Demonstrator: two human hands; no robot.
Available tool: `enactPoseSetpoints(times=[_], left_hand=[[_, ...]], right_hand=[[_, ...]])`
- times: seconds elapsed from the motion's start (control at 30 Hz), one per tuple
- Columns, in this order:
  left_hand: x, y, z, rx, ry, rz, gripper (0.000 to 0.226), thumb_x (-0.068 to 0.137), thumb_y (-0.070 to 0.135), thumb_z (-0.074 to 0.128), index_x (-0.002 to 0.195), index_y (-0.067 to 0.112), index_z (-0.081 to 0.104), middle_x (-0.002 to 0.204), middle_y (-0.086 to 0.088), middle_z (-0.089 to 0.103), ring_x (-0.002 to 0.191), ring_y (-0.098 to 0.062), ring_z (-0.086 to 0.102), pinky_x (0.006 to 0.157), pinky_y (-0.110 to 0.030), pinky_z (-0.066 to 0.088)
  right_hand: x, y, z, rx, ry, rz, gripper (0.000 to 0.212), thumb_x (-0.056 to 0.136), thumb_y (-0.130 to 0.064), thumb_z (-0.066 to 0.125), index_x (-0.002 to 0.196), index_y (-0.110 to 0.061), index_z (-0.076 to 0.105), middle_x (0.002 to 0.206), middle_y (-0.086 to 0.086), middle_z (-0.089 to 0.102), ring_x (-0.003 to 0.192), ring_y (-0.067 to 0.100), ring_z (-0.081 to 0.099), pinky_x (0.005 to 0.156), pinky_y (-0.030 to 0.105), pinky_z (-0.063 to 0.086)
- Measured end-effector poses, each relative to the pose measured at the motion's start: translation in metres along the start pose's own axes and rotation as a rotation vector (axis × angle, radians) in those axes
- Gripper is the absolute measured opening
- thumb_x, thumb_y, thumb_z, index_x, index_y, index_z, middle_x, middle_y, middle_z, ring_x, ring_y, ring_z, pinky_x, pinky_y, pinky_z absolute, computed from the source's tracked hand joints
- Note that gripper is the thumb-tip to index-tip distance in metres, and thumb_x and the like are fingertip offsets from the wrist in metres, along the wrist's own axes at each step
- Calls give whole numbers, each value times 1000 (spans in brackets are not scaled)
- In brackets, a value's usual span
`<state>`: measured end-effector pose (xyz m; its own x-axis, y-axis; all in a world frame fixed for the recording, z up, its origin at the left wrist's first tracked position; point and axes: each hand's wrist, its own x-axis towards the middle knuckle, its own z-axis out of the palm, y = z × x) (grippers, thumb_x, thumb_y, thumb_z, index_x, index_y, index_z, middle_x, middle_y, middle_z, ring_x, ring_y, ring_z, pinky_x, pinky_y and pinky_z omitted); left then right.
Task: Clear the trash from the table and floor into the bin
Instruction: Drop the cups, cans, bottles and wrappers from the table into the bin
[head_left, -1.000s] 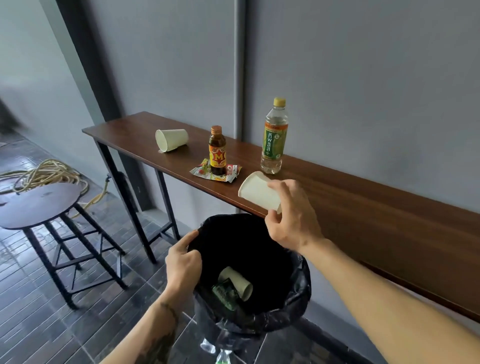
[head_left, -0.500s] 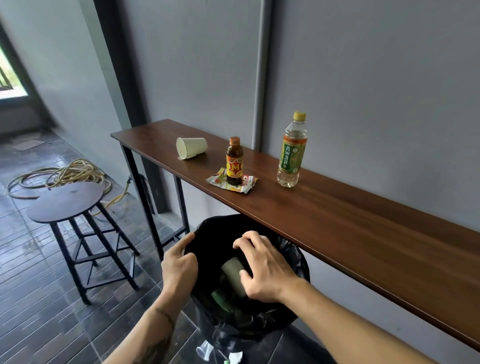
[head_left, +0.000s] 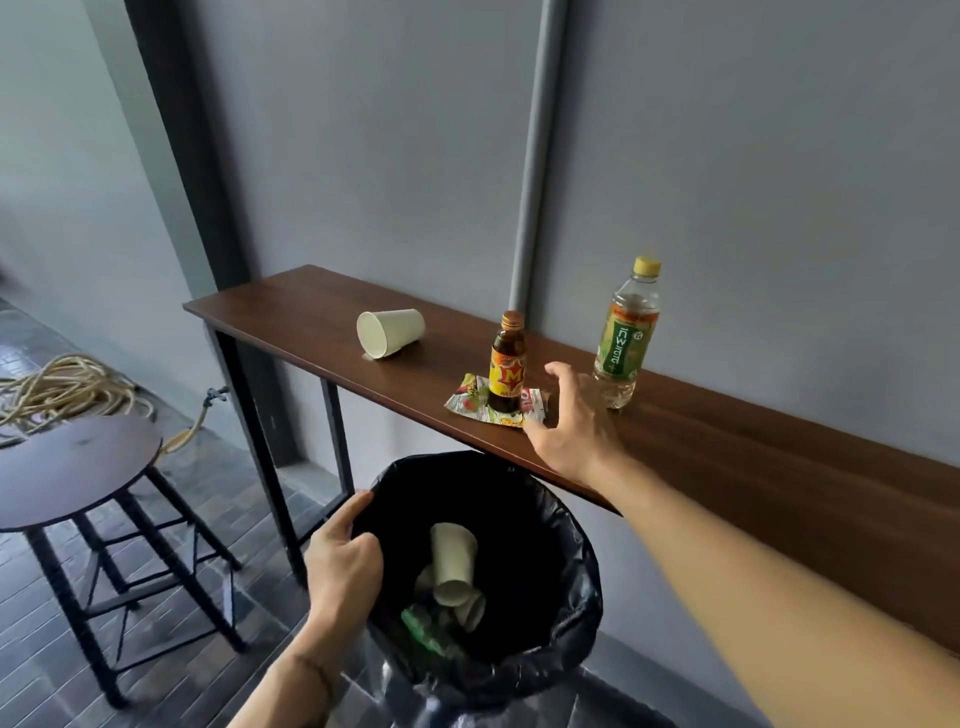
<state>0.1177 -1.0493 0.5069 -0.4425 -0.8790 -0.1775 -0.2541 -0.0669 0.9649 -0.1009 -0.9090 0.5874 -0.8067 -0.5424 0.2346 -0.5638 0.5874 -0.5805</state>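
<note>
Left hand (head_left: 340, 564) gripping the near-left rim of the bin (head_left: 582, 587), thumb along the edge of the black liner, fingers curled over it. Right hand (head_left: 569, 415) stretched out over the table (head_left: 753, 467), fingers spread and relaxed, holding nothing, hovering just right of the small brown bottle (head_left: 508, 364); thumb down near the corner of the wrapper (head_left: 470, 402), contact not clear enough to call. Brown bottle standing upright on the wrapper, which lies flat near the front edge of the table. Clear plastic bottle (head_left: 626, 338) with yellow cap and green label upright just behind and right of the right hand, near the wall. Paper cup (head_left: 389, 332) lying on its side further left along the table, mouth turned toward the camera. Inside the bin, below the table's front edge: paper cups in the bin (head_left: 452, 564) piled together, with something green (head_left: 421, 626) beside them. Round stool (head_left: 78, 467) on the floor to the left, coiled hose (head_left: 62, 395) behind it.
</note>
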Motion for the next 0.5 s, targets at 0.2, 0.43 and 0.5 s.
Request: enactPoseSetpoints(times=[0.2,0.43,0.5], left_hand=[[42,3,-21,20,-41,2,69,75,-10,45,127,28,71,87,7,74,57,-17,63,42,-19,46],[73,-2,-30,38,-107,-29,69,77,-9,44,129,29,69,87,4,75,45,-17,54,36,-19,40],[79,-3,-31,44,-118,-39,70,77,-9,43,128,30,69,86,-3,76,42,-17,50,36,-20,39]], right_hand=[[49,-17,19,53,-47,345,86,78,-44,69,149,-20,28,153,13,35,137,31,38,111,43,34],[64,-29,47,67,52,464,81,57,-65,66,131,-37,49,127,1,56,123,28,49,102,45,40],[66,-28,51,44,42,502,75,57,-68,63,125,-39,53,125,-1,59,121,29,51,102,47,37]])
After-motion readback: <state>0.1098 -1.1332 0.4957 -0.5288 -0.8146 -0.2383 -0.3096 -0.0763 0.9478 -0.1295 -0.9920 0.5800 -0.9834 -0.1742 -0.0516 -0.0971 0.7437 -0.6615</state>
